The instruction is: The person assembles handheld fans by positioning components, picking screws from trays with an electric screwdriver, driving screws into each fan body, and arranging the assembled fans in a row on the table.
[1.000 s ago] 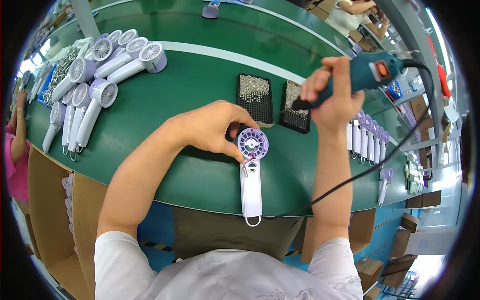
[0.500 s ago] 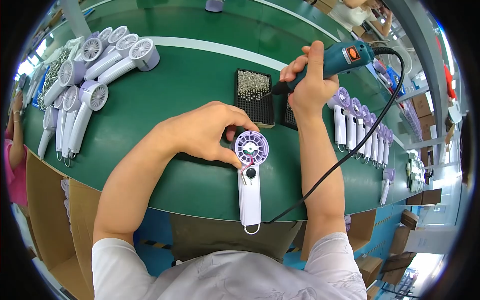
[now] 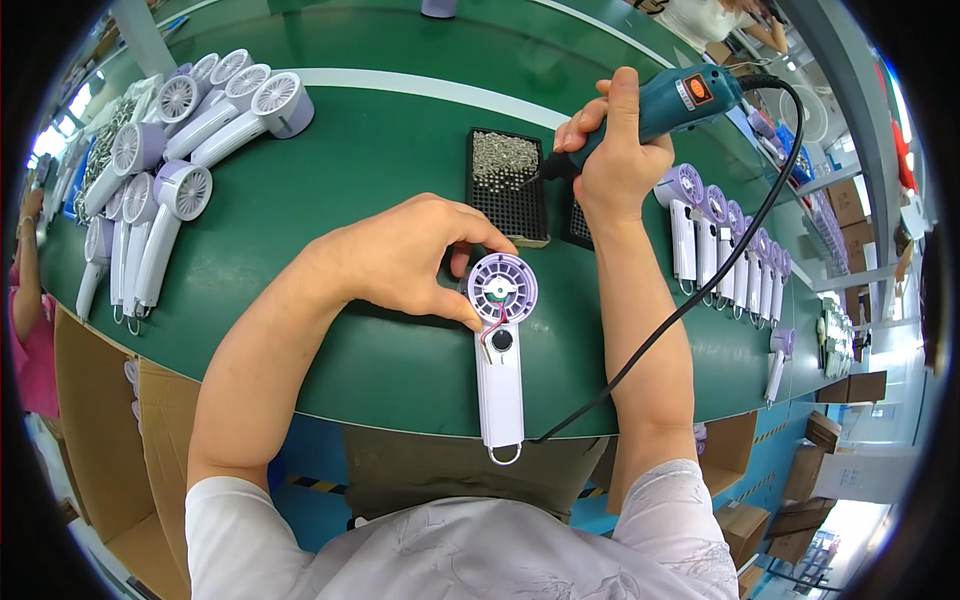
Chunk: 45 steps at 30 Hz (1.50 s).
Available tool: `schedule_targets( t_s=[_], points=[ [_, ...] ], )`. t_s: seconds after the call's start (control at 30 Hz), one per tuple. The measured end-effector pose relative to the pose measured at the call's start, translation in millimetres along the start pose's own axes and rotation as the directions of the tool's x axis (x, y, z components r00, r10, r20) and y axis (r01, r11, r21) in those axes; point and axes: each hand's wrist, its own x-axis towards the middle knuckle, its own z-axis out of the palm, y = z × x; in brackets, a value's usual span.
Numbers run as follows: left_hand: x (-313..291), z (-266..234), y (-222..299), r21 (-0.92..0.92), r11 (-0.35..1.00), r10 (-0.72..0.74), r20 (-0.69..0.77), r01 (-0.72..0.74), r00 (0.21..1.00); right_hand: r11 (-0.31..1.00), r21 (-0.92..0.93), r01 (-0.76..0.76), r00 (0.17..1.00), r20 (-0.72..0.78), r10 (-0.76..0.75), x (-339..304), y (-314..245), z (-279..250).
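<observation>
My left hand (image 3: 420, 262) pinches the round purple head of a handheld fan (image 3: 499, 375) between thumb and fingers. The fan lies on the green table with its white handle toward me. Its head is uncovered, and thin red wires run from the hub to the handle. My right hand (image 3: 622, 165) is wrapped round a teal electric screwdriver (image 3: 672, 105). The driver's bit points left and down over a black screw tray (image 3: 508, 190), whose far part is heaped with small silver screws. Whether the tip touches a screw is too small to tell.
Assembled purple-and-white fans (image 3: 200, 130) are piled at the left. More fans (image 3: 715, 240) stand in a row to the right. A second dark tray (image 3: 578, 228) is partly behind my right wrist. The driver's black cable (image 3: 690, 308) crosses my right forearm. Cardboard boxes (image 3: 110, 420) stand below the table edge.
Little differs. The screwdriver and my right hand have shifted slightly up and left, with the bit still over the tray. My left hand keeps its hold on the fan.
</observation>
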Motion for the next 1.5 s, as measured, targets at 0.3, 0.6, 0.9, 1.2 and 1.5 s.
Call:
schedule_targets(
  t_s=[0.3, 0.6, 0.9, 1.2, 1.5],
  points=[
    [1, -1, -1, -0.001, 1.000, -0.010, 0.007, 0.010, 1.000, 1.000, -0.010, 0.020, 0.999, 0.032, -0.019, 1, 5, 2],
    [0, -3, 3, 0.005, 1.000, -0.031, 0.026, 0.031, 0.999, 0.989, -0.141, 0.049, 0.994, 0.107, -0.034, -4, 1, 13],
    [-1, -1, 0, -0.010, 1.000, 0.006, 0.022, -0.006, 1.000, 0.999, -0.024, 0.048, 0.998, 0.045, -0.047, -5, -5, 6],
    [1, -3, 3, -0.005, 1.000, -0.011, 0.018, 0.011, 1.000, 0.943, 0.332, -0.001, 0.985, 0.162, -0.056, -23, -65, 10],
    [-1, -3, 5, -0.030, 0.998, -0.048, 0.028, 0.049, 0.998, 0.968, 0.229, -0.105, 0.800, 0.598, -0.055, -57, -79, 12]
  ],
)
